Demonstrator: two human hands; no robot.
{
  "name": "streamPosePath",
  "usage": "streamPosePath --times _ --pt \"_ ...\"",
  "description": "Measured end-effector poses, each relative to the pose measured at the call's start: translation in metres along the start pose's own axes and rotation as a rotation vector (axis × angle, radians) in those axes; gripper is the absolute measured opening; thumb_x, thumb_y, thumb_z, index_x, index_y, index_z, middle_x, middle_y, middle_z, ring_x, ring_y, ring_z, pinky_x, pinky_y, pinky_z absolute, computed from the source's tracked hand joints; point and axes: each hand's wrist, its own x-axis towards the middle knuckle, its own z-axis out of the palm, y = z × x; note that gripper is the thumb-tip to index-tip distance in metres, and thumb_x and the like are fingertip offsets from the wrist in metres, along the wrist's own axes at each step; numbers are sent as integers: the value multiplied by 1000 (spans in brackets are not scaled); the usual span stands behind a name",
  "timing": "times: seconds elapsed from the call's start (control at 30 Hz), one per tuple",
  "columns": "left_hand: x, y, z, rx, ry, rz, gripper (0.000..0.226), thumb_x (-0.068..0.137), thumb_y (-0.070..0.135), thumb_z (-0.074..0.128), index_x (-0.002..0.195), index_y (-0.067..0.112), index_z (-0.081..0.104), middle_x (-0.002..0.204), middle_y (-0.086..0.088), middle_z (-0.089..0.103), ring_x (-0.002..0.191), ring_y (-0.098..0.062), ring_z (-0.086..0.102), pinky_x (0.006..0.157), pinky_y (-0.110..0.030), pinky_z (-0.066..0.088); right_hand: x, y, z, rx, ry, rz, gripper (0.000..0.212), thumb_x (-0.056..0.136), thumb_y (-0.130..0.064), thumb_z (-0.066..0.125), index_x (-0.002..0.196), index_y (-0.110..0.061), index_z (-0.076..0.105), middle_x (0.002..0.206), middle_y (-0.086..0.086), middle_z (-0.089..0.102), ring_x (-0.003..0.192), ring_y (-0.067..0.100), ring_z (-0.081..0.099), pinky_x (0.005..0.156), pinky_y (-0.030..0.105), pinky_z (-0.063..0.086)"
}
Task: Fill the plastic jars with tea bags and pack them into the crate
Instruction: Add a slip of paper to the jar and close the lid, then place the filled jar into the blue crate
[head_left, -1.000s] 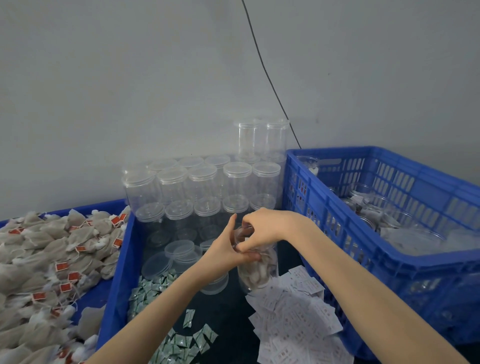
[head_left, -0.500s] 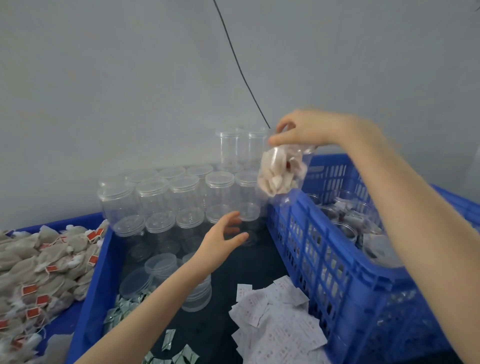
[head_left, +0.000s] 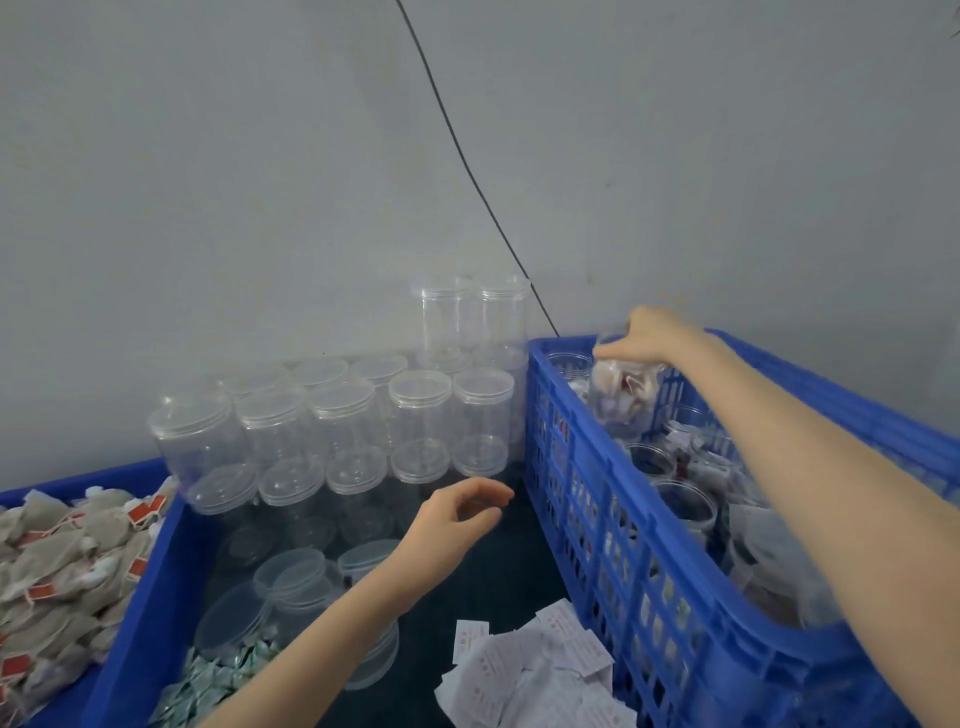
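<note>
Two hands split the work: the right hand (head_left: 647, 335) grips a filled jar (head_left: 623, 389) by its top to lower it into the crate (head_left: 597, 519) at two o'clock, while the left hand (head_left: 457, 519) hovers loosely curled, empty.

A crate (head_left: 675, 597) stands at the right with jars (head_left: 680, 506) inside it, and the right hand (head_left: 657, 338) holds a filled jar (head_left: 623, 395) over its far left corner. Left of the crate, empty jars (head_left: 363, 421) are stacked against the far wall, with loose lids (head_left: 291, 577) near them, paper slips (head_left: 535, 670) to the near right and the left hand (head_left: 447, 525) above the gap. At the far left a bin (head_left: 140, 597) holds tea bags (head_left: 57, 561).
</note>
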Motion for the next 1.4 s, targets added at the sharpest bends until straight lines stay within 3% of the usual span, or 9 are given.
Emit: streamPosePath --times 0.17,0.33,0.53,0.73,1.0,1.1,1.2,1.3,1.4 --pt "5 -10 1 4 -6 -12 31 91 13 58 91 43 66 99 24 68 97 2 62 90 -20 48 27 10 48 29 -75 -15 70 82 -51 68 125 3 59 130 18 60 120 33 57 98 45 49" --pt "6 -17 1 2 -17 -22 33 91 14 57 91 46 65 101 26 67 99 5 61 84 -12 46 40 15 67 -14 -178 -85 83 78 -68 64 130 -4 56 132 13 59 108 27 57 83 35 47" --pt "5 -20 -2 -13 -24 -47 31 91 12 57 92 42 65 98 29 67 97 9 61 80 -6 43 38 20 56 -24 -329 -77 144 37 -99 45 151 -10 34 155 7 38 138 27 41 110 42 36" --pt "3 -21 -5 -12 -26 -75 30 92 12 57 93 41 65 97 24 68 96 8 60 81 -8 44 33 24 61 466 -483 55 107 68 -80 49 156 -23 25 161 8 26 145 28 30 112 47 32" --pt "-1 -21 -13 4 -18 -84 28 91 10 56 95 37 65 100 17 68 96 5 61 83 -9 44 33 28 60 415 -386 129 81 94 -72 20 158 -23 13 164 7 14 143 33 32 89 40 49" --pt "-3 -20 -18 7 -10 -84 24 91 10 56 98 30 66 100 15 69 89 5 62 79 -10 45 38 23 54 219 -193 91 80 99 -63 30 155 -8 23 161 13 24 143 34 33 108 44 37" --pt "-5 -19 -27 18 3 -102 22 92 11 55 102 27 67 96 17 67 72 13 59 61 0 41 34 2 38 143 68 -3 62 99 -45 51 144 -4 41 143 18 51 124 34 52 98 41 42" --pt "-6 -18 -36 33 47 -124 23 91 10 56 103 27 67 99 15 68 92 3 62 76 -6 46 20 -35 21 122 222 -132 46 99 -33 51 138 -9 49 129 13 61 113 31 58 94 41 47" --pt "-9 -18 -46 52 99 -123 24 91 9 55 100 29 66 97 16 67 86 6 60 73 -7 45 -3 -80 15 42 311 -296 36 97 -30 50 127 -11 57 113 10 67 100 29 61 85 38 50"
